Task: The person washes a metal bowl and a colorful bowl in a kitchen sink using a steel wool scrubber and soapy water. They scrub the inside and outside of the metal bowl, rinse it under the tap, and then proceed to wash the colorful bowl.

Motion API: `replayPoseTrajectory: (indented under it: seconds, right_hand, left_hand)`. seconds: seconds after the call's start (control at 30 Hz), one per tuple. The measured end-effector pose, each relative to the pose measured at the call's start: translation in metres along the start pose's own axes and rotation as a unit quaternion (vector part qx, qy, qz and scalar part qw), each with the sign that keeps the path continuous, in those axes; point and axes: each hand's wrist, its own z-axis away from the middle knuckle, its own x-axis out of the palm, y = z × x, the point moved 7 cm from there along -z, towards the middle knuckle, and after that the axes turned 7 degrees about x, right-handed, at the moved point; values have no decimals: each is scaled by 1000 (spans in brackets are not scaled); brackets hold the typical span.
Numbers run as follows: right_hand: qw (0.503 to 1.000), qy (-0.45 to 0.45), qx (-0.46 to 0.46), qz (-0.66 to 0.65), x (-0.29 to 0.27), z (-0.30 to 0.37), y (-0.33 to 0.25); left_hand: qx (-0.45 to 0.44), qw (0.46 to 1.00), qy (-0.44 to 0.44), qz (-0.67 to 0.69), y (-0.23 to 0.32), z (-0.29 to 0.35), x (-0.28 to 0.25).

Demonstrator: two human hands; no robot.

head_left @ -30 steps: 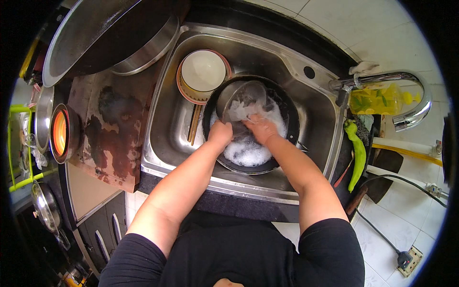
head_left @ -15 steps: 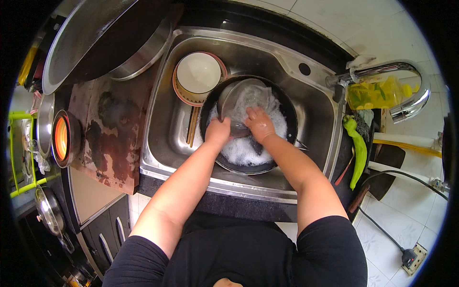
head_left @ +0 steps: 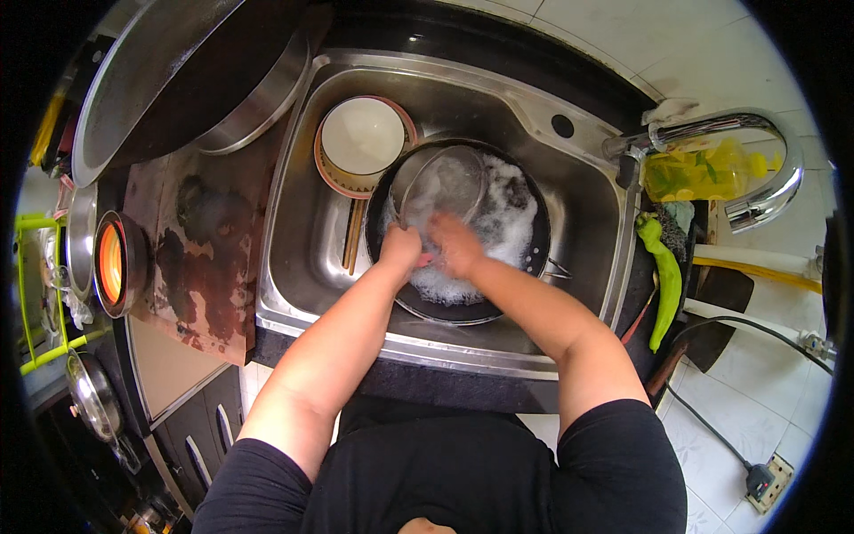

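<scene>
In the steel sink [head_left: 302, 294] sits a black pan [head_left: 539, 245] with white suds [head_left: 513, 222] and water in it. My left hand [head_left: 400, 247] is closed on the near rim of a round grey bowl [head_left: 411, 178], which is tilted inside the pan; whether it is metal or mesh is unclear. My right hand [head_left: 455, 245] is at the bowl's near side, just right of my left hand. Motion smears its fingers, so what they hold cannot be made out. A bit of pink [head_left: 426, 259] shows between the hands.
A white bowl [head_left: 362, 136] rests on a patterned dish [head_left: 332, 175] at the sink's left; chopsticks [head_left: 355, 240] lie below it. A chrome faucet [head_left: 747, 125] arches at the right, near a long green pepper [head_left: 667, 276]. A large wok [head_left: 169, 80] stands upper left.
My right hand has moved left, toward my left hand. The grey bowl has shifted a little to the left and turned, and the suds have spread differently in the pan.
</scene>
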Motion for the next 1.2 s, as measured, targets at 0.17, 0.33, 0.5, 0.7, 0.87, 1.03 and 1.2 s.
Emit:
replayPoseTrajectory:
  seconds: [0.17, 0.33, 0.5, 0.7, 0.87, 1.03, 1.2]
  right_hand:
    - [994, -106, -12, 10, -7, -8, 7]
    - [978, -10, -12, 210, -1, -16, 19]
    - [989, -69, -39, -124, 8, 5, 1]
    - [967, 22, -23, 254, -22, -3, 38]
    - [990, 0, 26, -137, -13, 5, -16]
    - [971, -112, 51, 204, -20, -4, 37]
    - [996, 58, 2, 68, -5, 7, 4]
  left_hand:
    - [-34, 995, -82, -53, -1, -4, -8]
    - [-17, 997, -65, -25, 2, -2, 4]
    - [-66, 995, -55, -47, -6, -10, -10]
    - [-22, 998, -44, -40, 22, 2, -7]
    - [42, 999, -4, -32, 3, -16, -9]
    - [43, 996, -6, -78, 14, -6, -8]
    - [60, 996, -14, -64, 9, -9, 0]
